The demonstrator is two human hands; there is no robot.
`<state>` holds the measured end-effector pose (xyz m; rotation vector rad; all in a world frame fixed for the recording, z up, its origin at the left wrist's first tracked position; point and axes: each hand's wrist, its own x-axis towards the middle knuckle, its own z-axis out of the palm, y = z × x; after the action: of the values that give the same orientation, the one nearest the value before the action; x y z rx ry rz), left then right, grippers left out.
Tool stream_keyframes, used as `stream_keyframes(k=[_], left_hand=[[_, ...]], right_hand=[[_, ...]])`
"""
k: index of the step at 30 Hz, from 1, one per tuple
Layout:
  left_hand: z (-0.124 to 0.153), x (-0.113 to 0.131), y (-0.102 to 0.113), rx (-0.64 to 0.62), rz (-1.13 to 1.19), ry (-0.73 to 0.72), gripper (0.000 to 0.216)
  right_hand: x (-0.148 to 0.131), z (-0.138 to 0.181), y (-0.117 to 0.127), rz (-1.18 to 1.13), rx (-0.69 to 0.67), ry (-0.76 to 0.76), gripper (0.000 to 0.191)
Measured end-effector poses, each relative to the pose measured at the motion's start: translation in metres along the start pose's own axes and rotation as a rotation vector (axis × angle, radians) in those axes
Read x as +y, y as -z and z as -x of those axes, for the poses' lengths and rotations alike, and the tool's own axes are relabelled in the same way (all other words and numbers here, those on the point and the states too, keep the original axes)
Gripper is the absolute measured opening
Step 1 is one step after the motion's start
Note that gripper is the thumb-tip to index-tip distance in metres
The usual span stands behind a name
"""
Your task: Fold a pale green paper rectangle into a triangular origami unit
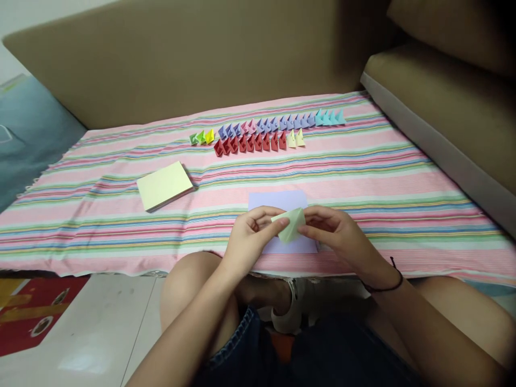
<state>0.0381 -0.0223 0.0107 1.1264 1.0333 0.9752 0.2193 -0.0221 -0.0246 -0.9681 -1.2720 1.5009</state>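
Note:
A small folded piece of pale yellow-green origami paper (292, 226) is pinched between my two hands. My left hand (258, 228) grips its left side, thumb on top. On its right side, my right hand (332, 231) holds the edge between thumb and fingers. Beneath the hands lies a lavender sheet or pad (278, 200), partly covered by them. Farther left rests a stack of pale yellow paper (164, 185).
Rows of small folded paper figures stand toward the back: red ones (250, 143), purple ones (290, 122), turquoise ones (329, 117) and a yellow one (210, 136). A striped cloth (363, 183) covers the seat. The brown sofa back (226, 59) and a right-hand cushion (439, 102) bound it.

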Motion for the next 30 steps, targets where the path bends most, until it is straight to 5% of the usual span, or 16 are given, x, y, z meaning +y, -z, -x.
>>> stream_keyframes(k=[12, 18, 22, 30], left_hand=[[0.003, 0.001, -0.001, -0.147, 0.122, 0.109, 0.016], [0.007, 0.002, -0.005, -0.199, -0.022, -0.129, 0.038], [0.008, 0.002, -0.005, -0.199, -0.145, -0.259, 0.016], [0.006, 0.011, 0.008, -0.381, -0.250, -0.269, 0.023]], right_hand=[[0.002, -0.001, 0.003, 0.042, 0.078, 0.203, 0.003], [0.001, 0.000, 0.003, 0.101, 0.078, 0.310, 0.009], [0.001, 0.000, 0.003, 0.175, 0.041, 0.433, 0.012], [-0.005, 0.003, 0.013, 0.375, -0.023, 0.518, 0.018]])
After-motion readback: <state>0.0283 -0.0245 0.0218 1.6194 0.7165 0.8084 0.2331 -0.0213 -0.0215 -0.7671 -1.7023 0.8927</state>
